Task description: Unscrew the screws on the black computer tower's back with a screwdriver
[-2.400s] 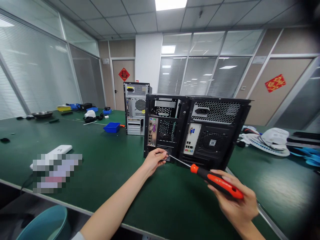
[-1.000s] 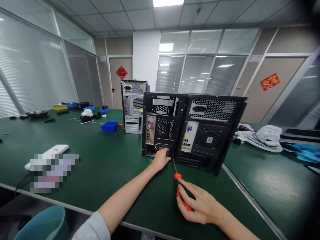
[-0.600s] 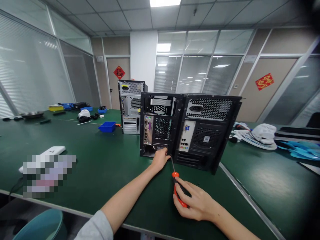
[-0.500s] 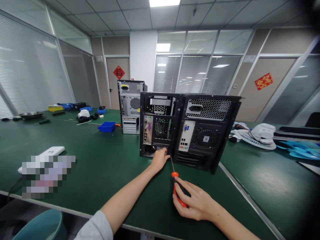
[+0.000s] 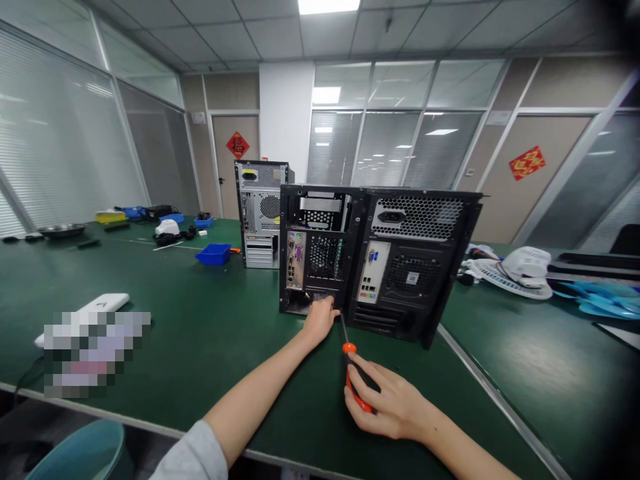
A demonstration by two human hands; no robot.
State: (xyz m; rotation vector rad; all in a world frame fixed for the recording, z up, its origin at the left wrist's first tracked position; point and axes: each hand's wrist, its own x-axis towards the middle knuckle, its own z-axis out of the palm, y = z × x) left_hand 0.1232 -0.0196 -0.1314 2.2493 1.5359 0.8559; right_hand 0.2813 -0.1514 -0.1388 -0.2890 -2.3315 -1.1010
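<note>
My right hand (image 5: 387, 399) is wrapped around the orange-and-black handle of a screwdriver (image 5: 353, 373). Its thin shaft points up and away toward the bottom right corner of a black computer case (image 5: 353, 267), seen from the back. At that corner is my left hand (image 5: 320, 319), its fingers closed close to the screwdriver's tip. Whatever those fingers pinch, if anything, is hidden, and so is the exact spot where the tip meets the case. The case has an open bay at upper left. Right against it stands a second black computer case (image 5: 415, 267) with a honeycomb vent.
A third computer case (image 5: 263, 213) stands behind to the left, near a small blue bin (image 5: 213, 254). On the green table (image 5: 200, 347) a white device (image 5: 95, 310) lies at left. White fan parts (image 5: 527, 270) and blue fan blades (image 5: 603, 300) are at right. A teal bucket (image 5: 85, 453) sits below the front edge.
My right hand and the screwdriver handle have shifted very slightly to the left. My left hand and the computer cases stay in place.
</note>
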